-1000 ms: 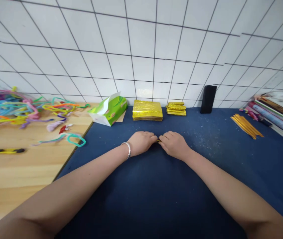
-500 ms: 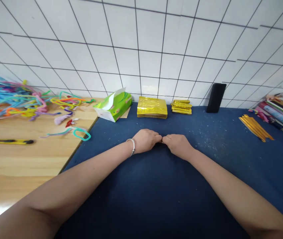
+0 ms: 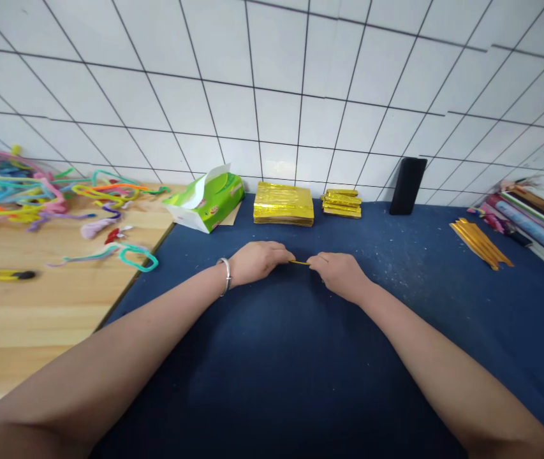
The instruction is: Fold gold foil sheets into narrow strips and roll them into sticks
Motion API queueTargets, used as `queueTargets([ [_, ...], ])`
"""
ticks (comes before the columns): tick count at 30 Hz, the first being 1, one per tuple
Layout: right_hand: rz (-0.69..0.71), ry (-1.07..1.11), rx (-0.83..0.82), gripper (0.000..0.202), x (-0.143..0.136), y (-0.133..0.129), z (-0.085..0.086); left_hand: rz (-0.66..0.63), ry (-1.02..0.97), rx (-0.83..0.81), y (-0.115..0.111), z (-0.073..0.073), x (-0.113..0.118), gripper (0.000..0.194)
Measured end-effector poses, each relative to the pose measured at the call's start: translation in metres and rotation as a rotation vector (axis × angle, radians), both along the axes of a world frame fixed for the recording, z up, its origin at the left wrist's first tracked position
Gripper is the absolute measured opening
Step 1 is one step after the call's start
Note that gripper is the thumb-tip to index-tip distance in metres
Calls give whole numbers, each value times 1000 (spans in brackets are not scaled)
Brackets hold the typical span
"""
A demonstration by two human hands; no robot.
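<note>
My left hand [image 3: 259, 261], with a silver bangle at the wrist, pinches one end of a narrow gold foil strip [image 3: 300, 262]. The other end is pinched by my right hand [image 3: 339, 273]. Only a short stretch of the strip shows between the two hands, roughly level and just above the dark blue table surface [image 3: 281, 376]. Beyond my hands lies a stack of gold foil sheets [image 3: 283, 204]. To its right is a small pile of folded gold foil strips [image 3: 341, 203]. Flat gold strips [image 3: 481, 243] lie farther right.
A green tissue packet [image 3: 209, 199] stands by the tiled wall. A black phone-like slab [image 3: 407, 186] leans on the wall. Books [image 3: 534, 220] are stacked at far right. On the wooden table [image 3: 37, 319] lie tangled pipe cleaners [image 3: 18, 191] and a yellow utility knife [image 3: 1, 275].
My hands, which were touching, have moved apart, the left one shifting left, so the gold strip shows between them. The whole view has shifted slightly.
</note>
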State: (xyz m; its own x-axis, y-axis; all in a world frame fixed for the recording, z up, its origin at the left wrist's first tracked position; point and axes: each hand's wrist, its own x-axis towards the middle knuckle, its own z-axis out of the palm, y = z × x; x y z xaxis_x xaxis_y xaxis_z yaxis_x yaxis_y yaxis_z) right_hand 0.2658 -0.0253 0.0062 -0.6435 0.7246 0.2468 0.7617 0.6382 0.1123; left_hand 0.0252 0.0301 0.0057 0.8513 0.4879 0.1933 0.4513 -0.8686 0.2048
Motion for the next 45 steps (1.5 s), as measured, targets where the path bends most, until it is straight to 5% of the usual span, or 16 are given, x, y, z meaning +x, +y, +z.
queueTargets([
  [11,-102,-22,107,38,7,2,-2,182,19,101,2,2,-5,38],
  [20,-119,-26,120,43,14,6,-6,87,6,50,11,-1,-10,29],
  [29,-285,-35,165,49,7,6,3,234,125,188,3,2,0,28],
  [37,-3,-69,135,30,-22,-5,3,70,122,249,-21,3,28,12],
  [45,-37,-40,62,31,-3,-3,1,91,106,250,-3,8,-3,16],
])
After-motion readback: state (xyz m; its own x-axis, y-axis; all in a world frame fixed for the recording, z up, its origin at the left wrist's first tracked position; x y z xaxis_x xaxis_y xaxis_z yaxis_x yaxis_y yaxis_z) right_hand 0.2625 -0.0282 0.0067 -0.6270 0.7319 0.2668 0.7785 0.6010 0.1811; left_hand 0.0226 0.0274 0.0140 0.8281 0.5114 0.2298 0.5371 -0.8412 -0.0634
